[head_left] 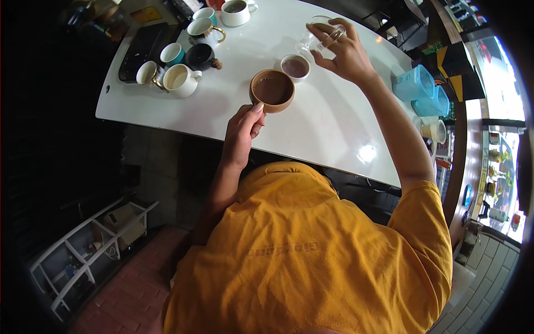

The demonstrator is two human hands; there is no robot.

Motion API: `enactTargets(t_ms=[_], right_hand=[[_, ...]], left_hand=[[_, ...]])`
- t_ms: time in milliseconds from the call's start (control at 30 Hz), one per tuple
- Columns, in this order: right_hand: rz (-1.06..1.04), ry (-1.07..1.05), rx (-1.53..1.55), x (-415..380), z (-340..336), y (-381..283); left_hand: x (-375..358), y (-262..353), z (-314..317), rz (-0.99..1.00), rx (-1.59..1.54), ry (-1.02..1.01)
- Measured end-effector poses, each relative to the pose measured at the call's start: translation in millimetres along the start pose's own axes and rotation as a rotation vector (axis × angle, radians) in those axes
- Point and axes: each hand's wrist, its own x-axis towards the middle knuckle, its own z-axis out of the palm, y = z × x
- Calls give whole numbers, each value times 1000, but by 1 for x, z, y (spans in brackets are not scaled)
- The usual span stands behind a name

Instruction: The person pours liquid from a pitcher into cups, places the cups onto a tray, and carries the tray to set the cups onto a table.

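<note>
Head view, the only one we have. We see the left hand (245, 133) grasping a brown cup (272, 91), thumb up against the near rim, other fingers folded underneath; the grip on the far side is hidden from us. Cup is roughly upright, brown liquid inside, a few bubbles along the edge. We place it over the near part of the white table (328, 128), in front of the person; can't tell whether its base touches the top.

Right hand (346, 55) is farther out, thumb and fingers curled around a clear glass (306, 47). We mark it as grasping; the glass is see-through and partly covered, so we can't make out its full shape or whether it is off the table.

Between the two hands, just beside the brown cup, we have a small white cup (295, 67) with dark liquid.

Off to the left we note a cluster: white mug (183, 83), black cup (199, 57), teal cup (173, 54), gold-handled cup (204, 32). Behind them, a black tray (133, 58). Blue containers (414, 83) at the right, well apart from the cluster.
</note>
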Motion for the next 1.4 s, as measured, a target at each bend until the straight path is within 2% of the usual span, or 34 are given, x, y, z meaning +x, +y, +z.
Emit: enactTargets(t_ms=[67, 100, 167, 233, 300, 333, 400, 633, 833, 1400], right_hand=[[168, 125, 95, -11, 3, 7], [181, 125, 89, -18, 5, 13], [491, 177, 163, -37, 6, 26], [658, 227, 163, -58, 1, 31], [846, 300, 316, -86, 2, 46], [860, 304, 306, -100, -1, 48], [1043, 355, 432, -127, -13, 45], [1366, 367, 483, -201, -41, 27], [1423, 495, 581, -235, -43, 12], [1496, 591, 693, -263, -39, 14]], left_hand=[[3, -2, 6, -7, 5, -25], [5, -3, 8, -17, 8, -44], [8, -6, 13, -34, 18, -72], [11, -9, 20, -61, 33, -120], [17, -16, 28, -80, 46, -177], [21, -20, 31, -91, 52, -222], [29, -28, 39, -109, 84, -266], [55, -56, 66, -183, 176, -382], [78, -80, 80, -257, 180, -377], [112, -99, 95, -283, 187, -253]])
